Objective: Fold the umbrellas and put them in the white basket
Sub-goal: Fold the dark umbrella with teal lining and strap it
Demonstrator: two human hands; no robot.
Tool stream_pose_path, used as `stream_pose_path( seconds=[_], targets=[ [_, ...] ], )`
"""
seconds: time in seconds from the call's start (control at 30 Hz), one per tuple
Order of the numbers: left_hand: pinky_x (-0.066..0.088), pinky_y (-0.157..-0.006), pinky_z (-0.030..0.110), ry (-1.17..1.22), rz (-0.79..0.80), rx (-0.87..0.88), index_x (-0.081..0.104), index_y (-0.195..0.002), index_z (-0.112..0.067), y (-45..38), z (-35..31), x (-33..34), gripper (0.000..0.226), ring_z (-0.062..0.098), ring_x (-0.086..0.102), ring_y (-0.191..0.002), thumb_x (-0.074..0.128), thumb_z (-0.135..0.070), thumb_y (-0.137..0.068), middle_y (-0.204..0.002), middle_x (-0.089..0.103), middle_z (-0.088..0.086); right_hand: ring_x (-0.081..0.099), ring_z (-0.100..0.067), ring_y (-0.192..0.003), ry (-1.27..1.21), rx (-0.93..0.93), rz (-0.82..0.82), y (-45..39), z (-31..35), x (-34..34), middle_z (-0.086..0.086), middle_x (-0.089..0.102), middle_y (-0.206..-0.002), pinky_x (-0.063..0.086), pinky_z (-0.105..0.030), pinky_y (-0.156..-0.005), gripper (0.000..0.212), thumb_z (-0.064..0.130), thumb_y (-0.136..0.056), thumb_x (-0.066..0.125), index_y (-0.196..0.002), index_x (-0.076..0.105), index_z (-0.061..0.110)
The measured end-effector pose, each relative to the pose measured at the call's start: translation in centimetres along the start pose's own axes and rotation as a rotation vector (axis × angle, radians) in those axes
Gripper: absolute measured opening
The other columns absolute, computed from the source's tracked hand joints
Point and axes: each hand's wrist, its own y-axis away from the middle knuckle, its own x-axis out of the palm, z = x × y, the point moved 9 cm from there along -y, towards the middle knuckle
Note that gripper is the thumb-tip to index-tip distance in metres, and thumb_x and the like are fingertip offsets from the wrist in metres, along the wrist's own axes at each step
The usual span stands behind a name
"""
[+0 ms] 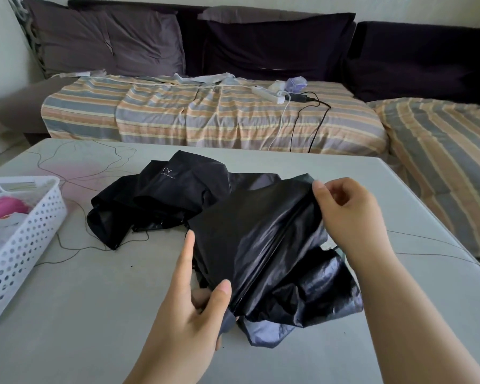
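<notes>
Black umbrella sprawled mid-bench, canopy loose, far from folded. Left hand pinching the near edge, right hand pinching a far panel. White basket at left, something pink already inside.

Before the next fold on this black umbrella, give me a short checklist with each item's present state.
1. Left hand grips the black umbrella at its near end: ok.
2. Right hand pinches the canopy's far edge: ok.
3. Canopy panels gathered flat: not ok, loose and spread.
4. White basket within reach at left: ok.
5. Room in basket beside the pink item: cannot tell.
</notes>
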Motion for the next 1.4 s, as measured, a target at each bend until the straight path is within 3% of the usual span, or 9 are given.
stream_pose_path(
  seconds=[0.27,0.4,0.57,0.7,0.8,0.97,1.03,1.17,1.4],
  targets=[
    [0.039,-0.041,0.021,-0.088,0.056,0.033,0.056,-0.101,-0.069,-0.1,-0.4,0.4,0.045,0.021,0.041,-0.047,0.047,-0.026,-0.094,-0.047,0.024,-0.001,0.045,-0.02,-0.062,-0.201,0.031,0.194,-0.4,-0.4,1.3,-0.021,0.057,-0.066,0.038,-0.03,-0.062,0.033,0.032,-0.09,0.064,-0.079,0.063,0.0],
    [0.039,-0.04,0.02,-0.047,0.014,0.039,0.06,-0.1,-0.064,-0.6,-0.9,0.2,0.034,0.018,0.045,-0.044,0.054,-0.051,-0.069,-0.043,0.034,-0.002,0.03,-0.022,-0.056,-0.354,0.039,0.191,-0.5,-0.3,1.1,0.007,0.037,-0.048,0.031,-0.034,-0.062,0.03,0.025,-0.094,0.06,-0.068,0.049,0.015],
    [0.038,-0.041,0.02,-0.046,-0.028,0.047,0.053,-0.101,-0.07,-0.6,-1.1,-0.1,0.042,0.017,0.045,-0.043,0.058,-0.051,-0.064,-0.041,0.037,-0.001,0.029,-0.012,-0.047,-0.356,-0.014,0.105,-0.2,-0.2,0.2,0.008,0.035,-0.046,0.029,-0.028,-0.053,0.032,0.02,-0.093,0.061,-0.067,0.044,0.017],
    [0.038,-0.041,0.02,-0.034,-0.013,0.067,0.053,-0.102,-0.07,-0.3,-1.4,0.1,0.042,0.017,0.045,-0.043,0.056,-0.05,-0.066,-0.039,0.039,0.0,0.039,-0.023,-0.059,-0.399,0.013,0.057,0.0,-0.7,-0.1,-0.009,0.047,-0.062,0.036,-0.037,-0.062,0.029,0.018,-0.093,0.061,-0.068,0.045,0.018],
    [0.038,-0.04,0.019,-0.047,0.022,0.084,0.053,-0.103,-0.069,-0.2,-1.4,0.3,0.041,0.017,0.045,-0.042,0.06,-0.037,-0.079,-0.041,0.04,0.002,0.058,-0.017,-0.068,-0.315,-0.034,-0.01,0.2,-0.2,-0.3,0.002,0.064,-0.078,0.049,-0.039,-0.067,0.021,0.016,-0.09,0.065,-0.077,0.049,0.023],
    [0.035,-0.047,0.023,-0.14,0.045,0.164,0.05,-0.108,-0.071,0.0,-1.1,0.5,0.04,0.018,0.039,-0.045,0.054,-0.066,-0.068,-0.047,0.036,0.004,0.041,-0.009,-0.117,0.092,-0.116,0.053,0.1,0.4,0.1,0.011,0.04,-0.126,0.034,-0.024,-0.095,0.043,0.016,-0.094,0.056,-0.133,0.041,0.03],
    [0.033,-0.048,0.023,-0.205,0.054,0.184,0.047,-0.109,-0.073,0.0,-1.0,0.5,0.046,0.018,0.036,-0.046,0.047,-0.069,-0.063,-0.046,0.037,0.007,0.04,-0.012,-0.124,0.15,-0.165,0.094,0.0,0.7,0.5,0.008,0.046,-0.129,0.032,-0.024,-0.097,0.04,0.014,-0.095,0.05,-0.133,0.048,0.026],
    [0.026,-0.044,0.022,-0.284,0.078,0.235,0.045,-0.112,-0.073,0.1,-1.4,0.7,0.046,0.012,0.026,-0.04,0.045,-0.068,-0.066,-0.043,0.028,0.001,0.058,-0.012,-0.088,0.07,-0.13,0.127,-0.5,0.4,0.7,0.007,0.064,-0.093,0.041,-0.024,-0.073,0.008,0.026,-0.094,0.057,-0.092,0.063,0.022],
    [0.019,-0.042,0.007,-0.433,0.133,0.394,0.045,-0.125,-0.06,0.8,-2.9,1.2,0.044,0.004,0.023,-0.036,0.047,-0.052,-0.082,-0.043,0.029,-0.013,0.052,-0.013,-0.059,-0.114,0.015,0.073,-1.4,-1.5,0.9,-0.001,0.06,-0.062,0.042,-0.026,-0.059,0.028,0.028,-0.089,0.067,-0.069,0.066,0.008]
  ],
)
